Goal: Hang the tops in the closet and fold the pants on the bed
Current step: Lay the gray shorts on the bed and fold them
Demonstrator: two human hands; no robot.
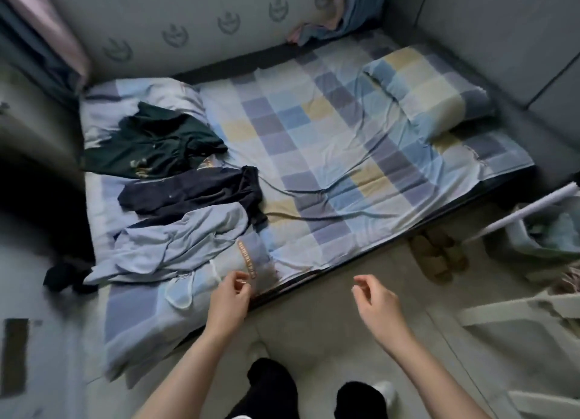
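Observation:
Three garments lie on the left part of the checkered bed. A dark green top is farthest, dark navy pants lie in the middle, and a light blue garment with a drawstring lies nearest, at the bed's front edge. My left hand hovers at the light blue garment's near edge with its fingers loosely curled, holding nothing. My right hand hangs over the floor in front of the bed, fingers loosely curled and empty.
A checkered pillow lies at the bed's right end. Slippers sit on the floor by the bed edge. A basket with a white pole stands at the right. A dark cloth lies left of the bed.

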